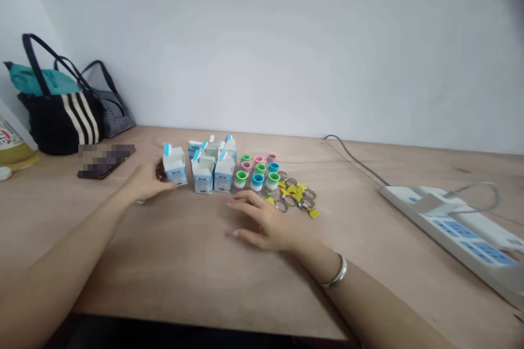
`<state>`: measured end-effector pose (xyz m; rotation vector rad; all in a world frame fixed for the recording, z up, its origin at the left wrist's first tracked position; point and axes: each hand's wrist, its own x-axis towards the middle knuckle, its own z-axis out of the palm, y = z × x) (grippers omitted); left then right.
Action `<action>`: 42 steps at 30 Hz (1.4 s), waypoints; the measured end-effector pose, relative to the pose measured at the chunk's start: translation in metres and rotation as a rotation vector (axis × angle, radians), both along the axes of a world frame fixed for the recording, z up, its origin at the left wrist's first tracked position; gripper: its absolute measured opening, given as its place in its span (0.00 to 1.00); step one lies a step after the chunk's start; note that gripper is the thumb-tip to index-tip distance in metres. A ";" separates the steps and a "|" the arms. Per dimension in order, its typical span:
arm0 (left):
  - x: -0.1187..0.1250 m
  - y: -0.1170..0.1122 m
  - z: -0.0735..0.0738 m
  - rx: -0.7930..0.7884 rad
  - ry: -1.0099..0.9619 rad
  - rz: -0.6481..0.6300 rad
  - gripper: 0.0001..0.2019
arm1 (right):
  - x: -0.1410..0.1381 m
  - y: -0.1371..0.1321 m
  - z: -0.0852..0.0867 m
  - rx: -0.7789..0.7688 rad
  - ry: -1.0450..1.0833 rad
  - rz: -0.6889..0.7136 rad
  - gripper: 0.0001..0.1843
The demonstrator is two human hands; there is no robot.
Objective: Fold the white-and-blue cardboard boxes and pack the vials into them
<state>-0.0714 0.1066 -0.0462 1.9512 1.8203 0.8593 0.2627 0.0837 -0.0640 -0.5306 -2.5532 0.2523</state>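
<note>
Lot: matt wood surface, white paper cartons
Smooth glossy plastic rings, bright metal rings (some with yellow tabs).

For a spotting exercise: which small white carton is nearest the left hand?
The leftmost carton, just beside the left hand; every other carton stands further right, beyond it.

Worn item: one slim polished silver bangle, smooth rounded band, on the right wrist. Body parts in view: left hand and right hand, both bare; left forearm and right forearm, bare and unsleeved to the frame edge.
</note>
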 end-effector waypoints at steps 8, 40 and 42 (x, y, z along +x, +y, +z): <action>0.028 0.030 -0.026 0.025 -0.033 0.053 0.28 | -0.001 0.001 -0.001 -0.021 -0.028 -0.004 0.25; 0.040 -0.045 0.011 1.184 0.726 -0.409 0.18 | -0.005 0.004 0.002 -0.421 0.413 -0.412 0.26; 0.066 -0.051 0.000 1.092 0.795 -0.604 0.17 | -0.003 0.006 0.005 -0.599 0.578 -0.394 0.30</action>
